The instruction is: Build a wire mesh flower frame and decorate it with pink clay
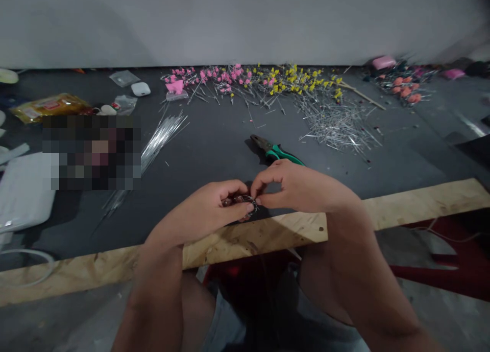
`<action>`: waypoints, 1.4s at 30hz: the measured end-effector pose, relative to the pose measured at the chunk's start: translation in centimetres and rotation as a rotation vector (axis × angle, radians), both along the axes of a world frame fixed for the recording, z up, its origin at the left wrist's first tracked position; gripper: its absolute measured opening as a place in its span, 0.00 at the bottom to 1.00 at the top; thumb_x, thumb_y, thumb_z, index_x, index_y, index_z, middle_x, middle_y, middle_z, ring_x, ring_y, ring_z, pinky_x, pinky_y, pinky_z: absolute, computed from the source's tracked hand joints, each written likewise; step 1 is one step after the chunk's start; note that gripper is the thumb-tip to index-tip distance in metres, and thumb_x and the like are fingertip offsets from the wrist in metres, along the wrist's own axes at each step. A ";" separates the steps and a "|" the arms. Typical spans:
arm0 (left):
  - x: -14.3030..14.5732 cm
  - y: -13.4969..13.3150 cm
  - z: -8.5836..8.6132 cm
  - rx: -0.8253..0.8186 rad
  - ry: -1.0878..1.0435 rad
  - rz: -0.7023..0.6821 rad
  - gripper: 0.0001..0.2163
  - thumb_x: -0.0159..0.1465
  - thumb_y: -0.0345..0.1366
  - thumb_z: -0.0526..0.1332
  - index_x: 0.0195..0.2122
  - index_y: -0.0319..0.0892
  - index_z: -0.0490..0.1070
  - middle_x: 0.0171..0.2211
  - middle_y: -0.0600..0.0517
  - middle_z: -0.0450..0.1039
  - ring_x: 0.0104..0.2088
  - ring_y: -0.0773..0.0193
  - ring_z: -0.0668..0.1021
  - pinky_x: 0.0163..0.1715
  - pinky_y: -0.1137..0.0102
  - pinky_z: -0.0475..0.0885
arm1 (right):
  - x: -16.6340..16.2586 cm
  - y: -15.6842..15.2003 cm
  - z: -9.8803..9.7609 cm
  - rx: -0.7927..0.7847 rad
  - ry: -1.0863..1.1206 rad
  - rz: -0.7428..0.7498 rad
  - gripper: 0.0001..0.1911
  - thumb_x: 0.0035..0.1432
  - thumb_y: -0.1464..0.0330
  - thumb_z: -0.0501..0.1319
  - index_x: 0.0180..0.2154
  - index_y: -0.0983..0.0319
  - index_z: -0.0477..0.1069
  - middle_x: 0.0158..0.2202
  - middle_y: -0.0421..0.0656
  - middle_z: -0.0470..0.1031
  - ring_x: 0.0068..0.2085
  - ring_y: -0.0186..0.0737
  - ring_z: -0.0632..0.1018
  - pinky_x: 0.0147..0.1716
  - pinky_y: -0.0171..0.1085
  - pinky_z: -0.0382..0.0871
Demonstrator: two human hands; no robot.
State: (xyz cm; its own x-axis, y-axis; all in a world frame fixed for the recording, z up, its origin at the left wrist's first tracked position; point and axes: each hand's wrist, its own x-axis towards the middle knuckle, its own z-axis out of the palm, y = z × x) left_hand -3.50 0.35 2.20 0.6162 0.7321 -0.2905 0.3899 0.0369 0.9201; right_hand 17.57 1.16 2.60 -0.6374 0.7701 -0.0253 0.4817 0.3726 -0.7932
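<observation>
My left hand point(209, 209) and my right hand point(296, 186) meet at the near edge of a dark table point(214, 142), fingers pinched on a small bent piece of thin wire point(247, 201) held between them. Both hands are closed around it. Green-handled pliers point(276, 150) lie on the table just beyond my right hand, untouched.
A heap of loose metal pins point(337, 124) lies at the back right, with pink-headed pins point(214, 78) and yellow-headed pins point(298, 78) behind. A bundle of straight wires point(158, 137) lies left. A yellow packet point(49, 106) and a white earbud case point(140, 89) sit far left. A wooden strip point(413, 201) edges the table.
</observation>
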 end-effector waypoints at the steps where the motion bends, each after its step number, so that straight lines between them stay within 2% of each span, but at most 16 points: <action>1: 0.0 0.0 -0.1 0.032 0.020 -0.002 0.07 0.61 0.40 0.60 0.33 0.44 0.73 0.25 0.55 0.74 0.26 0.66 0.74 0.23 0.75 0.66 | 0.0 0.0 -0.1 0.012 -0.014 -0.018 0.09 0.52 0.73 0.61 0.32 0.55 0.78 0.29 0.37 0.79 0.31 0.37 0.74 0.34 0.37 0.63; 5: 0.3 0.2 -0.5 0.103 0.010 0.049 0.07 0.62 0.40 0.59 0.32 0.44 0.74 0.27 0.55 0.75 0.30 0.66 0.77 0.28 0.74 0.68 | -0.2 -0.1 0.0 0.035 0.010 -0.136 0.07 0.52 0.72 0.62 0.34 0.56 0.76 0.32 0.37 0.79 0.35 0.38 0.75 0.44 0.41 0.62; 8: 0.6 0.3 -0.7 0.122 -0.035 0.164 0.06 0.62 0.39 0.60 0.32 0.43 0.74 0.28 0.55 0.75 0.30 0.66 0.78 0.32 0.73 0.70 | -0.7 -0.3 0.7 0.147 0.244 -0.376 0.06 0.52 0.72 0.63 0.33 0.56 0.75 0.36 0.37 0.78 0.41 0.39 0.76 0.52 0.45 0.59; 11: 0.9 0.4 -1.1 0.137 -0.143 0.347 0.06 0.62 0.38 0.61 0.32 0.42 0.73 0.29 0.53 0.76 0.29 0.66 0.78 0.32 0.71 0.72 | -1.0 -0.3 1.2 0.253 0.624 -0.678 0.05 0.54 0.74 0.61 0.31 0.57 0.72 0.37 0.38 0.75 0.44 0.38 0.75 0.49 0.41 0.63; 13: 1.2 0.4 -1.3 0.113 -0.280 0.453 0.06 0.62 0.38 0.62 0.33 0.41 0.72 0.31 0.51 0.77 0.31 0.64 0.79 0.33 0.70 0.74 | -1.1 -0.2 1.2 0.198 0.789 -0.764 0.05 0.55 0.74 0.60 0.31 0.57 0.71 0.34 0.38 0.73 0.39 0.35 0.75 0.43 0.37 0.67; 16: 1.6 0.3 -1.5 0.060 -0.453 0.511 0.05 0.62 0.37 0.62 0.33 0.41 0.70 0.31 0.51 0.77 0.34 0.63 0.80 0.35 0.68 0.77 | -1.2 0.2 0.6 -0.056 0.812 -0.748 0.03 0.54 0.71 0.62 0.33 0.58 0.71 0.32 0.37 0.71 0.32 0.31 0.73 0.35 0.34 0.67; 19: 2.0 0.1 -1.6 0.029 -0.540 0.490 0.04 0.63 0.36 0.61 0.34 0.42 0.69 0.30 0.52 0.76 0.34 0.64 0.80 0.38 0.66 0.77 | -1.8 0.2 -0.1 -0.297 0.735 -0.658 0.07 0.53 0.66 0.65 0.35 0.60 0.72 0.28 0.37 0.71 0.29 0.29 0.71 0.31 0.32 0.67; 21: 2.1 -0.1 -1.5 0.020 -0.567 0.457 0.04 0.64 0.36 0.60 0.35 0.42 0.69 0.30 0.52 0.76 0.33 0.65 0.80 0.38 0.66 0.77 | -2.4 0.0 -0.3 -0.378 0.725 -0.571 0.08 0.53 0.65 0.64 0.35 0.62 0.72 0.26 0.37 0.71 0.27 0.29 0.70 0.29 0.32 0.66; 24: 2.3 -0.3 -1.4 0.004 -0.583 0.402 0.04 0.64 0.36 0.60 0.35 0.42 0.68 0.31 0.52 0.76 0.31 0.65 0.79 0.32 0.68 0.77 | -2.9 -0.4 -0.3 -0.456 0.770 -0.455 0.07 0.56 0.64 0.62 0.30 0.61 0.71 0.23 0.36 0.70 0.24 0.30 0.70 0.27 0.33 0.66; 29: 2.3 -0.7 -1.2 0.001 -0.583 0.340 0.03 0.65 0.35 0.58 0.36 0.42 0.67 0.33 0.52 0.75 0.25 0.69 0.76 0.26 0.72 0.74 | -2.9 -0.5 -0.3 -0.500 0.807 -0.430 0.06 0.55 0.67 0.62 0.27 0.61 0.71 0.23 0.35 0.68 0.25 0.30 0.71 0.29 0.33 0.66; 35: 2.5 -1.1 -0.7 0.084 -0.471 0.382 0.03 0.64 0.33 0.58 0.36 0.42 0.70 0.29 0.53 0.73 0.24 0.71 0.72 0.23 0.76 0.69 | -3.0 -0.5 -0.4 -0.498 0.830 -0.462 0.07 0.55 0.68 0.61 0.26 0.62 0.71 0.23 0.36 0.64 0.27 0.30 0.68 0.29 0.32 0.63; 42: 2.5 -1.3 -0.7 0.192 -0.285 0.457 0.06 0.64 0.37 0.58 0.36 0.42 0.73 0.24 0.54 0.73 0.21 0.70 0.70 0.21 0.75 0.66 | -3.0 -0.5 -0.7 -0.512 0.862 -0.456 0.06 0.55 0.68 0.61 0.26 0.61 0.71 0.23 0.36 0.65 0.27 0.31 0.67 0.29 0.32 0.64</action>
